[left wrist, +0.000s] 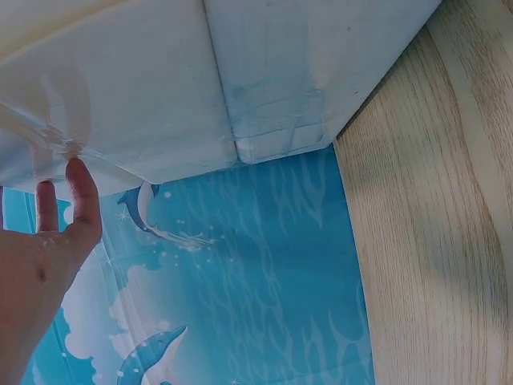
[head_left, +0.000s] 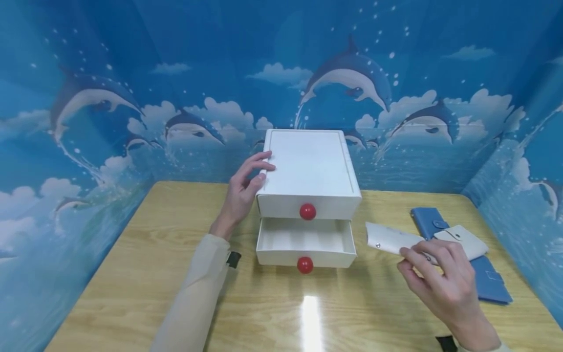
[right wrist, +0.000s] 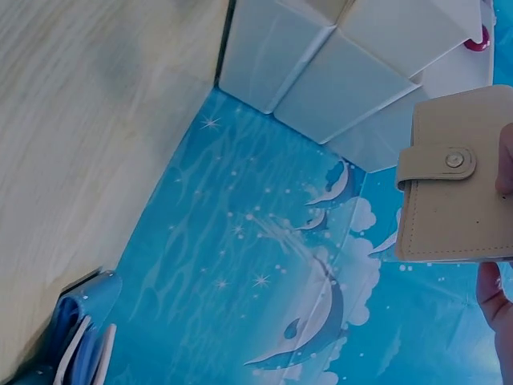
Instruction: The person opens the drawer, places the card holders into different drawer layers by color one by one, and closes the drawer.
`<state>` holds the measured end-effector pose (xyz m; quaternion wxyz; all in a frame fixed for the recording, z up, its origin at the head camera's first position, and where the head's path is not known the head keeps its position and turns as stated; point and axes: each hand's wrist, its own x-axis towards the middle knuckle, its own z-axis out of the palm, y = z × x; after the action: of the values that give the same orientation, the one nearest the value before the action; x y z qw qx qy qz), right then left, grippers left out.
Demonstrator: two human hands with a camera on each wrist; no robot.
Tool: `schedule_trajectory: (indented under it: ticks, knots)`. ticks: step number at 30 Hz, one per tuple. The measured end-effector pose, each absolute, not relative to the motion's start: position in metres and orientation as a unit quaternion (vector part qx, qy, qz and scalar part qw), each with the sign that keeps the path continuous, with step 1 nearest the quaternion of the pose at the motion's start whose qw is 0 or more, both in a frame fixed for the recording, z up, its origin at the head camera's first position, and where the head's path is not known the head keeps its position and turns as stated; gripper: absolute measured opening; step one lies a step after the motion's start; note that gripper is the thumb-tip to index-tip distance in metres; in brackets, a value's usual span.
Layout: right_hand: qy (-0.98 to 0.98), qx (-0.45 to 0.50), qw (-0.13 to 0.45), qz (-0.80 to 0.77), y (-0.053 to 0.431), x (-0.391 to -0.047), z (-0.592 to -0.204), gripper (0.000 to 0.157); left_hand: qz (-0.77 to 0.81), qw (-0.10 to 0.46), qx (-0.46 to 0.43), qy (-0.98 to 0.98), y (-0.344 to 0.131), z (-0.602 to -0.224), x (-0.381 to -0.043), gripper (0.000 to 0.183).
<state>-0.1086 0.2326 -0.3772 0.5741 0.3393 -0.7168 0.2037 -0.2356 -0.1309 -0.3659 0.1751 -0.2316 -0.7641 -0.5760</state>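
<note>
My left hand (head_left: 239, 195) rests its fingers on the left top edge of a white two-drawer box (head_left: 310, 164). In the left wrist view, the fingertips (left wrist: 76, 172) touch the box's side. The lower drawer (head_left: 305, 244) is pulled out and its inside shows bare; the upper one is closed. To the right of the box, my right hand (head_left: 444, 278) pinches a beige card holder (head_left: 389, 238) above the table. A strap with a snap button closes the card holder, as the right wrist view shows, with the thumb (right wrist: 505, 160) on its face.
On the right of the table lie a blue card holder (head_left: 426, 220), a cream one (head_left: 468, 242) and another blue one (head_left: 490, 283), overlapping. Red round knobs (head_left: 305, 265) stick out from the drawer fronts. A dolphin-print backdrop (head_left: 211, 63) stands behind and beside the wooden table (head_left: 132, 274).
</note>
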Motion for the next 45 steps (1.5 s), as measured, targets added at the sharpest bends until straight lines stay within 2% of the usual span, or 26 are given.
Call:
schedule_trajectory:
  ticks: [15, 28, 45]
  knots:
    - [-0.708, 0.372, 0.560, 0.214, 0.218, -0.106, -0.369, 0.042, -0.576, 0.174, -0.229, -0.765, -0.131, -0.366, -0.235, 0.031]
    - [-0.684, 0.393, 0.570, 0.231, 0.201, -0.103, -0.367, 0.037, -0.573, 0.166, -0.220, -0.772, -0.130, -0.365, -0.235, 0.031]
    - [-0.689, 0.429, 0.543, 0.215, 0.186, -0.108, -0.363, 0.035, -0.582, 0.170, -0.230, -0.761, -0.131, -0.365, -0.234, 0.031]
